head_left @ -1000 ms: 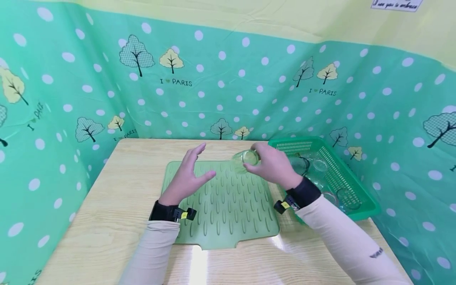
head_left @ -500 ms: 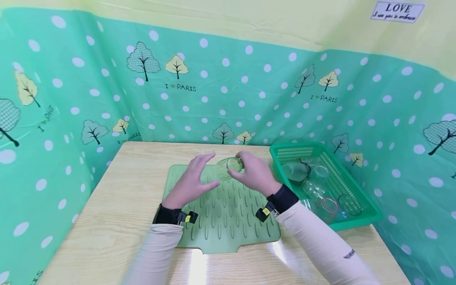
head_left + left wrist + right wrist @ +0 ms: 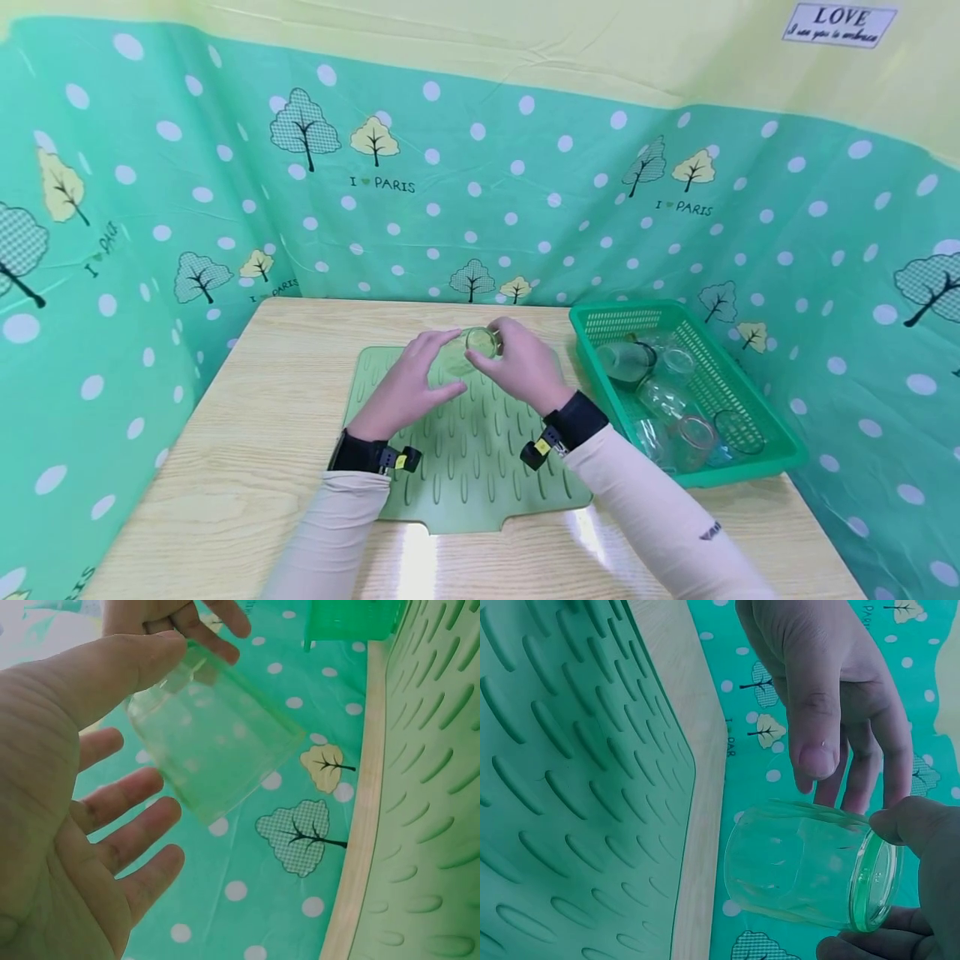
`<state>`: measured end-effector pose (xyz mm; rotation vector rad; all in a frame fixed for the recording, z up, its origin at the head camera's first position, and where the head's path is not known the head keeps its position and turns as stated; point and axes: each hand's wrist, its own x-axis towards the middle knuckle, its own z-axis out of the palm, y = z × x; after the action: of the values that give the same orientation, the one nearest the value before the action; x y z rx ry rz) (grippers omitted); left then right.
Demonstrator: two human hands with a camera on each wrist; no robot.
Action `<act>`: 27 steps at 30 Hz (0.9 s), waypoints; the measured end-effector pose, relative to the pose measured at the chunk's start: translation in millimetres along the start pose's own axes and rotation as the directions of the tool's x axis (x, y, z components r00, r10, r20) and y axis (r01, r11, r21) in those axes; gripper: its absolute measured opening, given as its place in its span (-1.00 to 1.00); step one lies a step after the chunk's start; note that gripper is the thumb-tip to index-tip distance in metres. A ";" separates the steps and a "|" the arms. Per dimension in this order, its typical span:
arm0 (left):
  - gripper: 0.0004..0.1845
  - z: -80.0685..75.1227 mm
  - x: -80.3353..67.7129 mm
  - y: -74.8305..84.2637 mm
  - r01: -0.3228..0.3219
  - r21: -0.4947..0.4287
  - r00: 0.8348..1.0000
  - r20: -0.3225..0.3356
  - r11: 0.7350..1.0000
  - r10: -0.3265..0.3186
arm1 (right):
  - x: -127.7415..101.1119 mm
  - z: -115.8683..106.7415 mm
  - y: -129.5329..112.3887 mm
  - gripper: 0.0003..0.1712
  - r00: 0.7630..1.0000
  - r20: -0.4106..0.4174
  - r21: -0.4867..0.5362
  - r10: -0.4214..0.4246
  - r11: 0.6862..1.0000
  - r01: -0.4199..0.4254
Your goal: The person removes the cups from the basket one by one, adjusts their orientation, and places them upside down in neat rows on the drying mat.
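A clear drinking glass (image 3: 480, 342) is held on its side above the far part of a green ridged drying mat (image 3: 480, 450), clear of the mat surface. The right hand (image 3: 525, 367) grips the glass at its thick base end, with thumb and fingers (image 3: 911, 821) curled round the rim of the base. The left hand (image 3: 408, 383) sits just beside the glass at its open-mouth end; its fingers (image 3: 131, 799) are spread and relaxed, and its thumb lies along the glass wall, but the frames do not show plainly whether it touches. The mat lies flat on a light wood tabletop (image 3: 225, 467). To the right of the mat, a green slotted plastic basket (image 3: 750, 400) rests on the tabletop and contains several more clear glasses (image 3: 675, 408), lying at mixed angles. A teal polka-dot cloth (image 3: 487, 192) with tree prints encloses the tabletop on three sides.
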<state>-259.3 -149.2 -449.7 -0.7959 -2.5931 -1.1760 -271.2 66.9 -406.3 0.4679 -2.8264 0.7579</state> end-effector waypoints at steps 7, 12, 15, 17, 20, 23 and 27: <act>-0.09 5.0 -0.3 -1.8 0.003 0.041 1.000 -0.014 0.999 -0.003 | -1.3 4.6 -2.6 -0.31 1.000 0.011 0.007 0.008 1.000 -0.008; -0.07 6.6 0.7 -2.9 0.021 0.062 1.000 -0.015 0.998 -0.020 | -2.8 8.6 -6.9 -0.32 1.000 0.003 0.031 0.010 0.999 -0.010; -0.09 7.3 2.0 -3.3 0.029 0.069 0.999 -0.024 0.997 -0.028 | -3.4 11.1 -9.5 -0.32 1.000 0.001 0.044 0.007 0.999 -0.007; -0.11 7.2 2.2 -3.2 0.029 0.077 0.999 -0.036 0.997 -0.026 | -3.9 12.8 -11.7 -0.31 1.000 0.003 0.049 0.004 0.999 -0.004; -0.16 6.0 2.2 -2.6 0.018 0.094 0.997 -0.070 0.995 -0.012 | -4.8 15.6 -13.8 -0.32 1.000 0.006 0.061 -0.004 0.998 0.004; -0.17 3.7 2.3 -1.3 0.002 0.108 0.995 -0.095 0.994 0.008 | -5.6 17.6 -15.4 -0.34 1.000 0.009 0.076 -0.021 0.997 0.020; -0.19 2.0 2.7 -0.9 -0.007 0.125 0.996 -0.084 0.992 0.017 | -6.9 19.4 -16.2 -0.37 0.999 0.017 0.082 -0.040 0.996 0.038</act>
<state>-261.9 -147.2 -450.5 -0.7185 -2.5587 -1.0102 -260.9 45.5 -417.2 0.5440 -2.8031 0.8686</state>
